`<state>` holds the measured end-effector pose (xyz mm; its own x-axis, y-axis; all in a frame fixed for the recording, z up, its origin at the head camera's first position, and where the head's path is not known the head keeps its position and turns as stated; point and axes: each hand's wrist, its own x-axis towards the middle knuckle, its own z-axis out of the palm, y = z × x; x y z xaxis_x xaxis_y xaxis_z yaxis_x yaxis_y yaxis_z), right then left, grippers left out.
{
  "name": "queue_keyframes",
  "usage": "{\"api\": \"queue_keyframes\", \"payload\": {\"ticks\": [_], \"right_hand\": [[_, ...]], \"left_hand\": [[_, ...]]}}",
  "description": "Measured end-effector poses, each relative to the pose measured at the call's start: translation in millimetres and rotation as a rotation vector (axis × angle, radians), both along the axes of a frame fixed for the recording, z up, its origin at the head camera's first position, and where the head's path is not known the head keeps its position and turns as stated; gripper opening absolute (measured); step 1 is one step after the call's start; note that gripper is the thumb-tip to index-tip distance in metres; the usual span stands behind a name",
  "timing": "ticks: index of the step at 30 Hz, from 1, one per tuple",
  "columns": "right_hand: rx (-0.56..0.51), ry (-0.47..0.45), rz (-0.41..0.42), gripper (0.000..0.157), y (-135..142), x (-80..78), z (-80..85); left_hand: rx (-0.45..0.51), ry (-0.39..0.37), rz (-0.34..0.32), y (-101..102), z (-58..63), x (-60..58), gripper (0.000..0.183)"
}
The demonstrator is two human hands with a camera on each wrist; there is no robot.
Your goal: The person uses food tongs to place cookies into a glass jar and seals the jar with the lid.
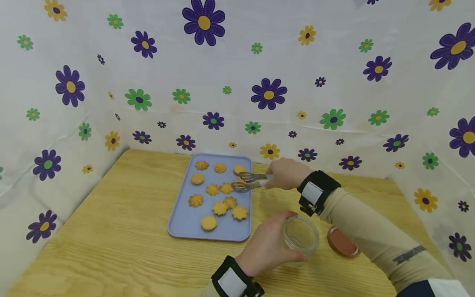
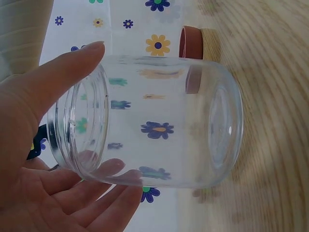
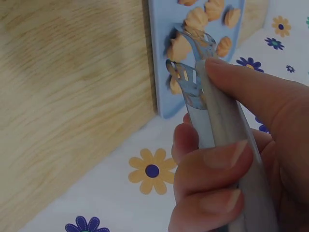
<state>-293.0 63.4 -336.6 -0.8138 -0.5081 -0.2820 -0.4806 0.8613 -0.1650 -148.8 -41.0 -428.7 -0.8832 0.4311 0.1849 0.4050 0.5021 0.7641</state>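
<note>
My left hand holds a clear glass jar near its neck, thumb on one side and fingers on the other. The jar has no lid on, and nothing shows inside it. Metal tongs with pale handles are gripped in my right hand, the thumb laid along the upper arm. Their slotted tips stand apart above the right edge of a blue tray. A round cookie lies between the tips, partly covered by them. Several flower-shaped and round cookies are spread over the tray.
A reddish-brown lid lies on the wooden table, right of the jar and beside my right forearm. White cloth with printed flowers hangs behind the table and along both sides.
</note>
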Motion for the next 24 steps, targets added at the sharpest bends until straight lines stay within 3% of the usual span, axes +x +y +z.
{"api": "queue_keyframes", "payload": {"ticks": [5,10,15,19,24], "right_hand": [[0.008,0.022,0.028,0.045,2.5,0.3,-4.7],[-0.047,0.099,0.083,0.046,16.7,5.5,16.2],[-0.154,0.161,0.047,0.051,45.1,25.9,65.0],[-0.222,0.218,0.012,0.052,76.4,53.0,113.6],[-0.163,0.348,-0.079,0.059,122.0,92.1,157.7]], "left_hand": [[-0.007,0.006,-0.009,0.6,-0.5,0.3,0.087],[-0.002,-0.013,-0.014,0.9,-1.2,-1.3,0.089],[0.013,-0.045,-0.016,2.8,-3.0,-0.9,0.09],[0.029,-0.059,0.001,3.3,-3.7,-1.3,0.09],[0.032,-0.089,0.023,6.9,-0.8,-1.3,0.093]]}}
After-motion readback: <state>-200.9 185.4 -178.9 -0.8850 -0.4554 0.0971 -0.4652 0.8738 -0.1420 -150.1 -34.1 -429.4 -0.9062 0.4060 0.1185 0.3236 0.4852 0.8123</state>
